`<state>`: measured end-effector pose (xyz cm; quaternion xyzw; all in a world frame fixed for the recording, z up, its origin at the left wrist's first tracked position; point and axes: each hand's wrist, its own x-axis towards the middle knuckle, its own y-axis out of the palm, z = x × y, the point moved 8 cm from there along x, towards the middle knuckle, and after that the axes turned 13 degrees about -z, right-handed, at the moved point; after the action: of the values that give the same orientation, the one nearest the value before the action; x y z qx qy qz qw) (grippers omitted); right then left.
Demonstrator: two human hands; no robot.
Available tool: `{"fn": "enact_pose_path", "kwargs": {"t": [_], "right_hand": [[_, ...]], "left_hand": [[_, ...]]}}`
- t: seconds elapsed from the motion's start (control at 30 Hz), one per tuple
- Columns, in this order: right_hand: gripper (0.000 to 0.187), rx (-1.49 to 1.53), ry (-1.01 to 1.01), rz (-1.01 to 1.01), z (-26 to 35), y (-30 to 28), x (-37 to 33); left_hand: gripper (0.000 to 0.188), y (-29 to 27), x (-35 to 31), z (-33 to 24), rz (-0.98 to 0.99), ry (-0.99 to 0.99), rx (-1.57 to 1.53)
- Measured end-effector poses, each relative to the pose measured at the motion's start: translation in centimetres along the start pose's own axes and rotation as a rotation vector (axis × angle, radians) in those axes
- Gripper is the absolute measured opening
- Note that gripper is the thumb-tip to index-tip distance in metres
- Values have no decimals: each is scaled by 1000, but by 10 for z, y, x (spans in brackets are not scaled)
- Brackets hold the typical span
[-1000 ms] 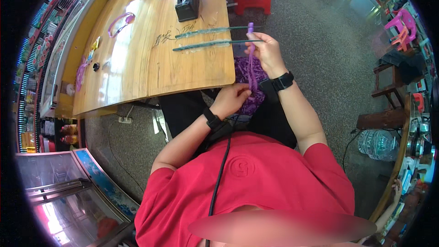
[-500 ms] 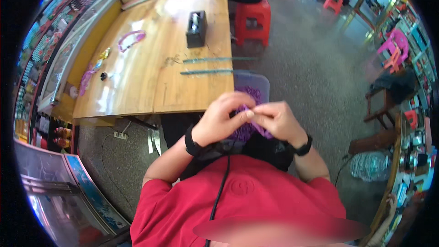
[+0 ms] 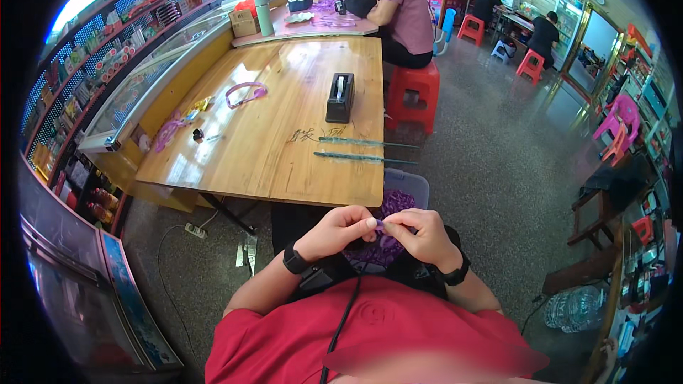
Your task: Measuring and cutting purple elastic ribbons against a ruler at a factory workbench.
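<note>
My left hand and my right hand meet over my lap, thumbs and forefingers pinched. Between their fingertips is a small piece of purple ribbon-like strip; most of it is covered by the fingers. Below and just beyond them, a translucent plastic tub holds a heap of tangled purple strips. The heap reaches down under my hands toward my lap.
A wooden table bears a black tape dispenser, a purple loop, and purple strips. Two thin green sticks jut past its right edge. Beyond, a person sits on a red stool.
The view has tilted up, so table and hands appear lower and more of the room shows. Both hands stay pinched together; the purple strip that hung below my right hand no longer shows clearly.
</note>
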<state>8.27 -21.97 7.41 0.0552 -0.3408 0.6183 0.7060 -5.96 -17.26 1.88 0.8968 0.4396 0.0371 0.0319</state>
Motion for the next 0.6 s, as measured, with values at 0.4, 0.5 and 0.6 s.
{"fn": "enact_pose_path", "kwargs": {"t": [0.4, 0.5, 0.6], "right_hand": [[9, 18, 27, 17, 5, 12, 2], [9, -30, 2, 11, 7, 15, 3], [9, -69, -187, -52, 19, 13, 2]], "left_hand": [[14, -13, -10, -25, -186, 213, 198], [17, -13, -15, -37, -199, 274, 236], [30, -16, -22, -35, -233, 242, 84]]}}
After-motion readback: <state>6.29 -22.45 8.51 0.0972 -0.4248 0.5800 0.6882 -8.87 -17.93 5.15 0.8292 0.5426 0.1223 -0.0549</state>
